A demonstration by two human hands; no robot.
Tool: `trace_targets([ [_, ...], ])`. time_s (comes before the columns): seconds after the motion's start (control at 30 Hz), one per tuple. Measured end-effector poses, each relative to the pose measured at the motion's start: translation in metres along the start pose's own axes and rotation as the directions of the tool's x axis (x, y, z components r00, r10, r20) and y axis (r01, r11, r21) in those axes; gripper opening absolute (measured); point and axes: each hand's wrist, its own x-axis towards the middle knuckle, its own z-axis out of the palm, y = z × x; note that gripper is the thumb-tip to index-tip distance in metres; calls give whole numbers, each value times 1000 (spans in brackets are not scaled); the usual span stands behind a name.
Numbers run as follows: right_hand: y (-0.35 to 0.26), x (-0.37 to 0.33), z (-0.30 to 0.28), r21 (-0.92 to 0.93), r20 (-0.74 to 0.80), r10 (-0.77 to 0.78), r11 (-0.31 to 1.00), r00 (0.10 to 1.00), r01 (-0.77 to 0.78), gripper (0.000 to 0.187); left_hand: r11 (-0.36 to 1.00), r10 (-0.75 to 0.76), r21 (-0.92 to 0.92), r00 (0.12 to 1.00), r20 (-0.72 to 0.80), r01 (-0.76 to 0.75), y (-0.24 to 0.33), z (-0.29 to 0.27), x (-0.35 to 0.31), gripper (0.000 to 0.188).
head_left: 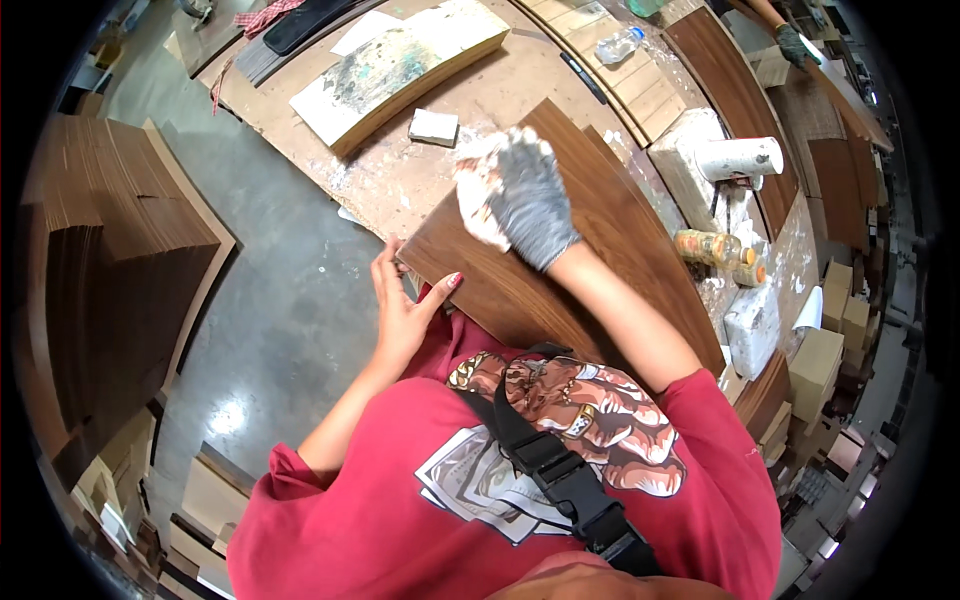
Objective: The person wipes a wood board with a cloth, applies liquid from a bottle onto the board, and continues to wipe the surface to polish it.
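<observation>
I see flat wood-grain panel [495, 297] at near edge of desk [375, 190]. Right hand [533, 205], grey-gloved: fingers curled on crumpled white cloth [480, 197], over panel. Left hand [402, 322], bare: fingers spread, touching panel corner.

On the table [365, 187], a stained block [400, 72] is set near a small pad [434, 126]. A pen [583, 77] is laid beside pale slats [655, 108], on which a clear bottle [619, 45] is rested. Farther right, a white tube [738, 158] is seen, with orange-capped jars [708, 247] placed nearer. At the left, brown sheets [140, 225] are stacked beside the grey floor [280, 290].
</observation>
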Motion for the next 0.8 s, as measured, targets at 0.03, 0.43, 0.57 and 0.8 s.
trace_targets([
  [0.03,10,16,-12,-32,54,38,999,998,-36,65,998,-45,41,997,64,42,-7,1,0,82],
  [0.43,41,53,22,-211,-171,64,972,983,-100,46,855,-198,-405,926,320,323,-14,15,-14,26],
  [0.57,-57,5,-19,-75,74,-73,994,995,79,55,827,-195,-449,923,333,337,-10,12,-10,20],
  [0.8,-65,-29,-7,239,20,-279,934,960,266,65,777,-230,-526,934,274,345,-18,26,-26,14],
])
